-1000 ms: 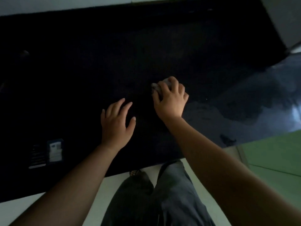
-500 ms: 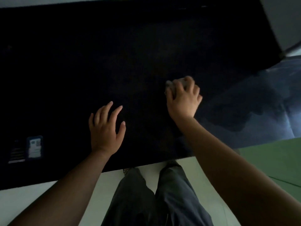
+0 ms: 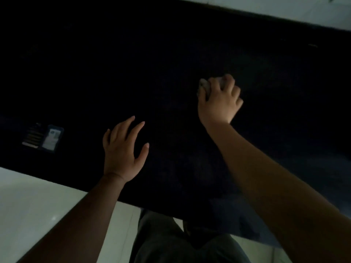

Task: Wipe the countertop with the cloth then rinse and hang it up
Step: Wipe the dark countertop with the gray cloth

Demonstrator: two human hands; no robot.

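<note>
From the head camera we look down on a black counter (image 3: 171, 54) that fills most of the view, its near edge running at a slant from the left side down toward the lower right. The light is dim and the surface shows almost no detail.

Our right hand (image 3: 218, 103) is out over the middle of the counter, closer to its far edge than the other hand, with the fingers curled tight around a small pale cloth (image 3: 206, 86). Only a bunched bit of the cloth shows, poking out at the top left of the fist; we take it to be pressed on the counter, though the contact itself is hidden under the hand.

Our left hand (image 3: 123, 149) lies nearer the near edge, palm down, fingers spread apart and holding nothing. Whether it rests flat on the surface or hovers just above it we cannot tell.

Toward the left end of the counter, close to the near edge, sits a small label (image 3: 43, 139) with pale print too blurred to read.

Below the near edge we see pale floor (image 3: 38, 205) and our dark trousers (image 3: 171, 243).
</note>
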